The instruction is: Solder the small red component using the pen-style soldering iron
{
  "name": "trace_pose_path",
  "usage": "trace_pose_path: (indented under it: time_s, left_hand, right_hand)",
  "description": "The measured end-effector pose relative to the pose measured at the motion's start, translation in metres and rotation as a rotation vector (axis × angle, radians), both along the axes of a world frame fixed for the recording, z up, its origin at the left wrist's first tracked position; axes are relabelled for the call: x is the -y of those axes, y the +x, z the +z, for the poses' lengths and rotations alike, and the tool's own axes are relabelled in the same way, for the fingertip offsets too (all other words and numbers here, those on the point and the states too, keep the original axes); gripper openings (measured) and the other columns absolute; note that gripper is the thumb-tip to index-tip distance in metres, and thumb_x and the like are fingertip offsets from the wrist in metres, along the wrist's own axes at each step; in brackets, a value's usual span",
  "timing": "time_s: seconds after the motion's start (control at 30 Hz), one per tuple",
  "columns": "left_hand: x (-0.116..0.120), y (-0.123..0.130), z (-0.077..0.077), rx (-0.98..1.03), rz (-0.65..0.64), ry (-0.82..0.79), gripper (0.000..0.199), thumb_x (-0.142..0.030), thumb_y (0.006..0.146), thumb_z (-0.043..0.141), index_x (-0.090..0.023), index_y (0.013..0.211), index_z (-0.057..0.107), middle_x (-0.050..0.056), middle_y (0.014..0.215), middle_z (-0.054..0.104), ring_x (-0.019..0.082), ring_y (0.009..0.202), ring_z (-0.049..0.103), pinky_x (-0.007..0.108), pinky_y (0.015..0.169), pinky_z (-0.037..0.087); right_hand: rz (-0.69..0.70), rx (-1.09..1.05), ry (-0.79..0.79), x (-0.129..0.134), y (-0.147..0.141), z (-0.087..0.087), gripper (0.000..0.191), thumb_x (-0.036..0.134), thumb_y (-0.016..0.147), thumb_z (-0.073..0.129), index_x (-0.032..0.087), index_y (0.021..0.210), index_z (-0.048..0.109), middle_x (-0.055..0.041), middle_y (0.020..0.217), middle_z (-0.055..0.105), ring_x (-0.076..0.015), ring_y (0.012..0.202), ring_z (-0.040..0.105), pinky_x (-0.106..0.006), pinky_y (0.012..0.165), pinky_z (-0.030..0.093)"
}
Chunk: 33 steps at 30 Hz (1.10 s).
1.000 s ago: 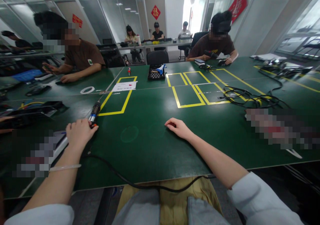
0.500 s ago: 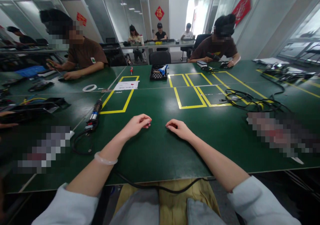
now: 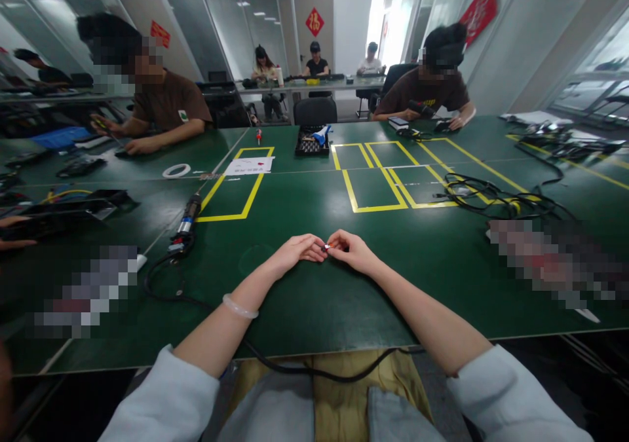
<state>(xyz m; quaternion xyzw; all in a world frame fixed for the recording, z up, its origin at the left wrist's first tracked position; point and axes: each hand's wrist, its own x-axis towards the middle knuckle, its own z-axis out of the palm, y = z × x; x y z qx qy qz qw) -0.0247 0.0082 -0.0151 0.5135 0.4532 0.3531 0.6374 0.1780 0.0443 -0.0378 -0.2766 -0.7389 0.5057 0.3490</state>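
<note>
Small piece [image 3: 325, 247]: at the fingertips where both hands meet, over the desk [image 3: 319, 304], midway along and well in from the near edge; I catch white with a touch of red, too small for me to name.
Weight: I'd judge it very light – fingertip effort should carry it.
Feel: probably stiff, perhaps a little slippery; fragility I can't judge from here.
Hold: I'd pinch it by its outer sides, thumb against forefinger, without squeezing hard.
Right hand [image 3: 352, 252]: thumb and forefinger drawn together, apparently pinched on the piece, the other fingers curled under.
Left hand [image 3: 299, 251]: fingers loosely bent and side by side, tips at the piece – whether they grip it or only touch it, I can't make out.
Dark tool [image 3: 187, 218]: lying toward the desk's left edge, well apart from the left hand.
Cable [image 3: 319, 369]: drooping past the near edge.
</note>
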Motion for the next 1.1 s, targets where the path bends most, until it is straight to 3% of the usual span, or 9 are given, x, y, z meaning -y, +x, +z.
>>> trace_pose_path:
  time_s: [0.13, 0.53, 0.83, 1.1]
  left_hand:
    - [0.0001, -0.0044, -0.0004, 0.015, -0.005, -0.013, 0.043, -0.048, 0.084, 0.057, -0.011, 0.104, 0.059, 0.016, 0.097, 0.07, 0.02, 0.084, 0.067, 0.036, 0.084, 0.048]
    - [0.0012, -0.0045, -0.0022, -0.001, -0.005, -0.015, 0.043, -0.041, 0.084, 0.06, -0.009, 0.112, 0.059, 0.015, 0.097, 0.07, 0.02, 0.086, 0.067, 0.035, 0.085, 0.049]
    - [0.0014, 0.0013, -0.0057, -0.138, 0.022, 0.086, 0.05, -0.044, 0.082, 0.062, -0.01, 0.118, 0.062, 0.012, 0.087, 0.071, 0.017, 0.078, 0.067, 0.031, 0.075, 0.051]
    - [0.0007, 0.0026, -0.0062, -0.159, -0.001, 0.101, 0.059, -0.053, 0.085, 0.052, -0.011, 0.126, 0.057, 0.013, 0.093, 0.071, 0.017, 0.079, 0.066, 0.029, 0.072, 0.048]
  right_hand:
    - [-0.064, -0.043, -0.053, -0.0052, 0.0012, -0.0036, 0.026, 0.039, 0.078, 0.067, 0.016, 0.088, 0.057, 0.0003, 0.073, 0.06, -0.0104, 0.063, 0.054, -0.024, 0.061, 0.044]
    - [-0.062, -0.06, -0.081, -0.0067, 0.0011, -0.0068, 0.028, 0.04, 0.076, 0.068, 0.016, 0.087, 0.057, 0.0003, 0.073, 0.06, -0.0105, 0.063, 0.054, -0.025, 0.06, 0.044]
    - [-0.033, -0.018, -0.05, -0.0053, 0.0027, -0.0057, 0.026, 0.037, 0.078, 0.066, 0.016, 0.091, 0.057, -0.0003, 0.076, 0.061, -0.0105, 0.064, 0.054, -0.024, 0.062, 0.044]
    - [-0.01, -0.01, -0.007, -0.0059, 0.004, -0.0078, 0.024, 0.033, 0.08, 0.064, 0.017, 0.095, 0.056, -0.0005, 0.079, 0.061, -0.0105, 0.066, 0.054, -0.024, 0.063, 0.043]
